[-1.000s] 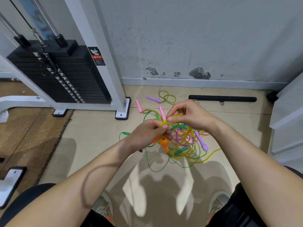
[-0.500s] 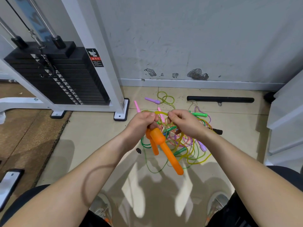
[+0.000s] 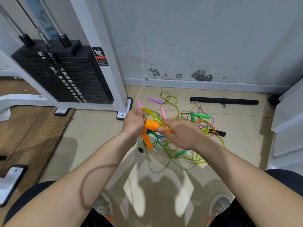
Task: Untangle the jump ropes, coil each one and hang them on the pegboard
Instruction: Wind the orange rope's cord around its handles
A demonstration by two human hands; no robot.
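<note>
Ropes [image 3: 183, 141] lie in a tangled heap on the tiled floor [image 3: 91, 136], near the wall, right of the weight stack [image 3: 65, 76]. Colours in the heap: green, yellow, pink, purple. Loose handles visible: purple handle [image 3: 155, 100], two pink handles [image 3: 139, 104], green handles [image 3: 202, 115], black handle [image 3: 218, 133].

Left hand [image 3: 134, 123]: closed in a fist around the tops of two orange handles [image 3: 148, 135] and a loop of yellow cord [image 3: 150, 113], held above the heap. One orange handle hangs down from the fist; the other points right.

Right hand [image 3: 180, 133]: fingers extended, thumb and forefinger pinching the far end of the orange handle that points right, yellow cord running under the fingers.

Black bar [image 3: 224, 101] lies on the floor by the wall, apart from the heap.
</note>
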